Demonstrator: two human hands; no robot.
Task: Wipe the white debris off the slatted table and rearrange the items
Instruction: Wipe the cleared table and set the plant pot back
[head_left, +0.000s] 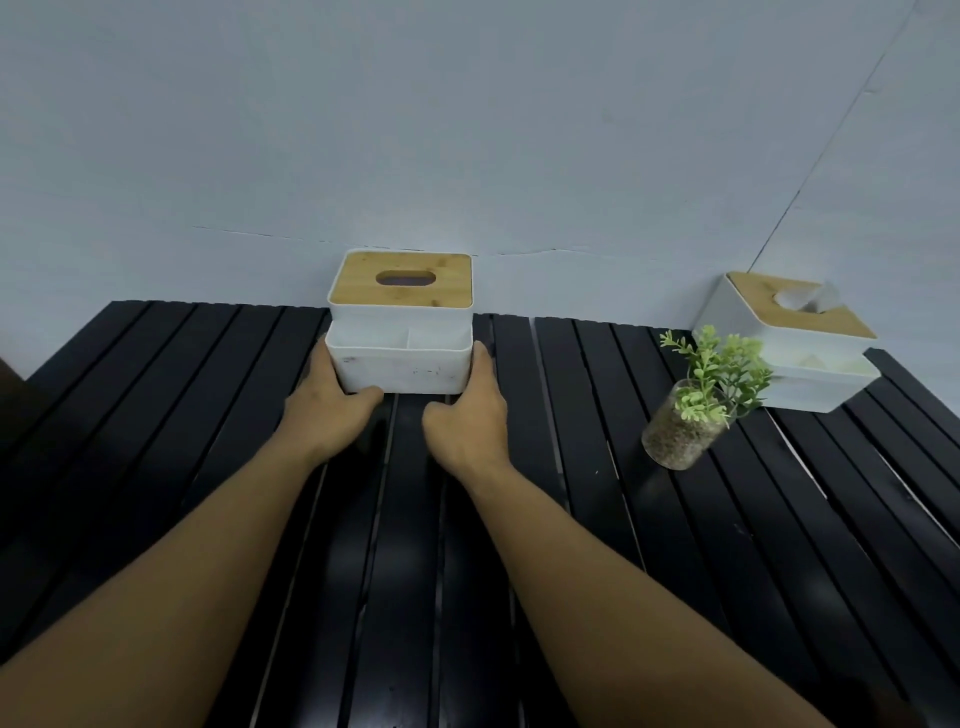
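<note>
Gripping evenly at both ends is probably keeping the tissue box (400, 332) square as it is being placed. The left hand (332, 410) and right hand (467, 410) are pressing its sides, fingers (480, 364) clamped. It is sitting far on the desk (597, 519) against the wall, white with a wooden lid, its slot showing no tissue.

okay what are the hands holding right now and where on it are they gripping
Both hands grip the white tissue box with the wooden lid, by its lower front section: the left hand on its left side, the right hand on its right side. It sits on the slatted table.
</note>
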